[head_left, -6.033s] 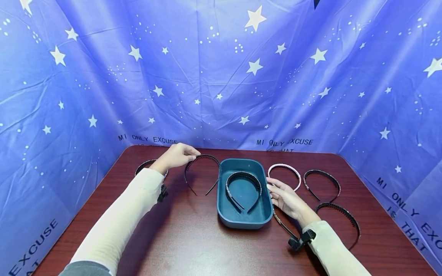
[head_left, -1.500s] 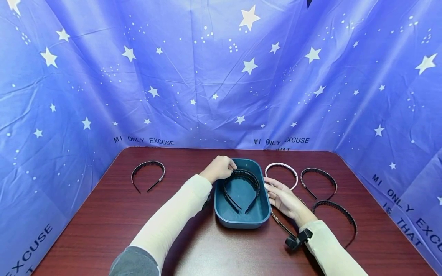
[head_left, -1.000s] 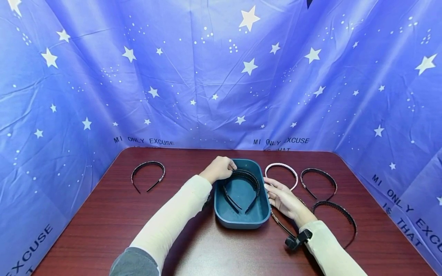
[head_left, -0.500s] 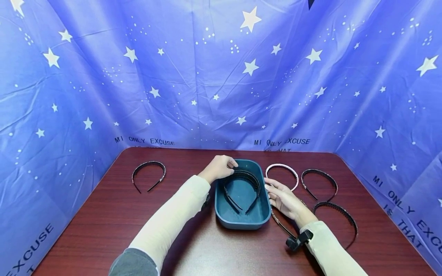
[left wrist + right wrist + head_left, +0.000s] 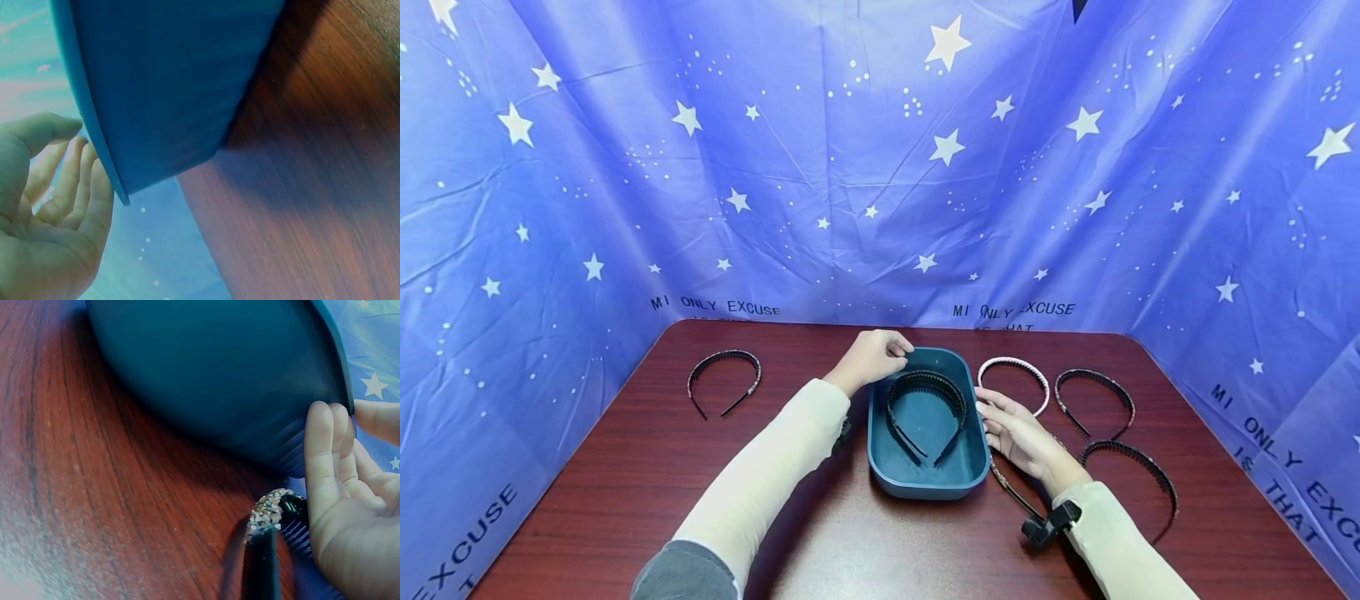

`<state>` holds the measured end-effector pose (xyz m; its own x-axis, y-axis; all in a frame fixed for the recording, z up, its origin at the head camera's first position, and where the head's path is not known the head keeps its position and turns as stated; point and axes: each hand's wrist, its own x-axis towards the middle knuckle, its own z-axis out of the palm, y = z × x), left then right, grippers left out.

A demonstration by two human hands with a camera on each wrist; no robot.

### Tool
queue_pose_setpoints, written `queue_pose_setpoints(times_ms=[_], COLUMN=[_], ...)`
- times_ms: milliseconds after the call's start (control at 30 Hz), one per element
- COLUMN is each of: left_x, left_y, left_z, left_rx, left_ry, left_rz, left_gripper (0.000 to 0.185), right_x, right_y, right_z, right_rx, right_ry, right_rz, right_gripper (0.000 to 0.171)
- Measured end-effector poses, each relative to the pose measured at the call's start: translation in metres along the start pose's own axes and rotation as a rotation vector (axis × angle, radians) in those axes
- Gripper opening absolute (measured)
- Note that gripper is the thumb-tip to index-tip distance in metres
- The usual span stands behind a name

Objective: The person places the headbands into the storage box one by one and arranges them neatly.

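A dark teal plastic bin (image 5: pixel 928 490) stands mid-table with black toothed headbands (image 5: pixel 927 380) lying nested inside. Over the bin's back left rim hovers my left hand (image 5: pixel 874 358), fingers loosely bent and holding nothing. In the left wrist view its thumb and fingertips are beside the bin's rim (image 5: pixel 94 125). My right hand (image 5: pixel 1018 433) pinches the bin's right side, thumb at the rim and fingers against the outer wall (image 5: pixel 219 381). Partly hidden under that hand, a black headband with glittery stones (image 5: pixel 265 515) lies on the table.
Left on the table lies a patterned black headband (image 5: pixel 724 354). Right of the bin are a pink headband (image 5: pixel 1015 361) and two more black headbands (image 5: pixel 1097 375), the nearer headband (image 5: pixel 1138 451) beside my right wrist. A blue star-printed cloth (image 5: pixel 850 167) hangs behind the table.
My left hand carried a black headband from left of the bin into it, then let go and rose slightly up and left. My right hand has stayed on the bin's side.
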<state>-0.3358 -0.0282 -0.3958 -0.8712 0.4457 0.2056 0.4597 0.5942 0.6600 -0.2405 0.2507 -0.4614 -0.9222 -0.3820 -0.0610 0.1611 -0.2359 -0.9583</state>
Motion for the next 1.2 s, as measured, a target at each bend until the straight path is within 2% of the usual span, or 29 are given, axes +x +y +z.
queue_pose_setpoints(times_ms=[300,667,1067,1200], left_x=[-0.004,-0.011,-0.025,-0.031], left_y=[-0.005,-0.022,-0.056,-0.068], left_z=[-0.013,-0.041,-0.071,-0.08], left_rx=[-0.014,-0.015,0.044,0.078], left_ry=[0.092,0.171,0.27,0.285], left_rz=[0.007,-0.027,-0.092,-0.118], left_gripper=[0.015,0.016,0.02,0.02], right_x=[-0.001,-0.001,-0.001,-0.001], right_y=[0.0,-0.002,-0.003,-0.003], right_z=[0.0,0.002,0.004,0.004], right_rx=[0.007,-0.005,-0.009,-0.007], right_ry=[-0.023,-0.003,0.018,0.018], right_rz=[-0.016,-0.005,-0.001,0.001], right_gripper=[0.049,0.057,0.057,0.056])
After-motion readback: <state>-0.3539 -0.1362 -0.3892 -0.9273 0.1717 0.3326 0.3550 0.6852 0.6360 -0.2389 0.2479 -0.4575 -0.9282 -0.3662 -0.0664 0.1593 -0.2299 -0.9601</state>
